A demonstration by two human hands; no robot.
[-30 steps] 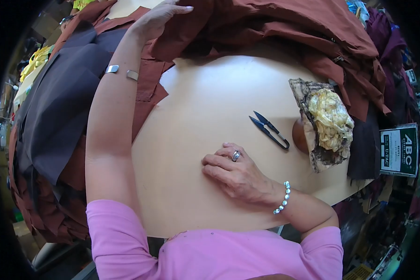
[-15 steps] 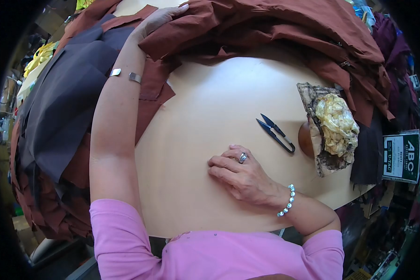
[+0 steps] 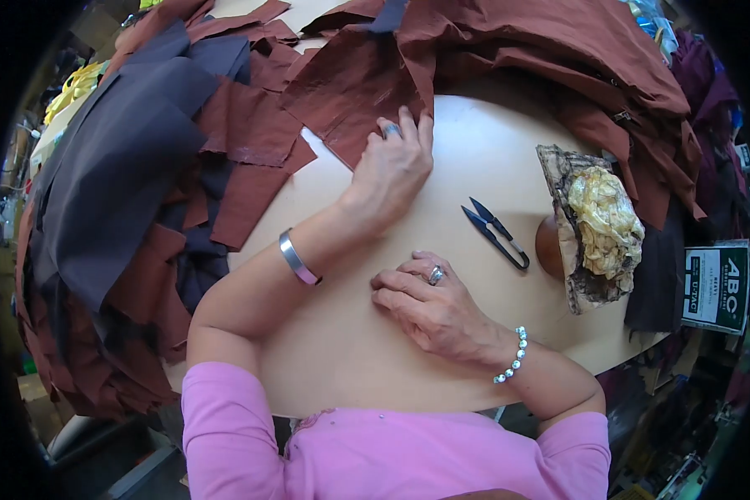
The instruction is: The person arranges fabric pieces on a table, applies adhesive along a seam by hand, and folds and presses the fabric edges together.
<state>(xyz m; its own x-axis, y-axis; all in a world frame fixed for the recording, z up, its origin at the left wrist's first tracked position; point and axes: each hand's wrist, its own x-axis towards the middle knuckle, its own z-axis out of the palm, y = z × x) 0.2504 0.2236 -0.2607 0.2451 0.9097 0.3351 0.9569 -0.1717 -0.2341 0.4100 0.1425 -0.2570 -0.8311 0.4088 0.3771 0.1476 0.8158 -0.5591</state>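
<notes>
My left hand (image 3: pixel 392 171) lies over the near edge of a reddish-brown cloth (image 3: pixel 354 87), its fingertips gripping or pressing the fabric. Below and to the right, my right hand (image 3: pixel 433 308) rests on the pale table top (image 3: pixel 308 350) with its fingers curled together; whatever may be under them is hidden. Black thread snips (image 3: pixel 496 233) lie on the table to the right of both hands, blades pointing up and left. Beside them, a dark-patterned board (image 3: pixel 565 225) bears a crumpled yellowish plastic bundle (image 3: pixel 606 221), and a brown rounded object (image 3: pixel 548 247) shows at its left edge.
Dark grey cloth pieces (image 3: pixel 117 158) and more reddish-brown pieces (image 3: pixel 254 196) are piled on the left. A large reddish-brown cloth heap (image 3: pixel 542 50) spans the back right. A green and white ABC box (image 3: pixel 717 287) stands at the far right.
My left hand has come back from the far left toward the middle, drawing a cloth edge nearer. More cloth pieces show behind it. My right hand stays in place.
</notes>
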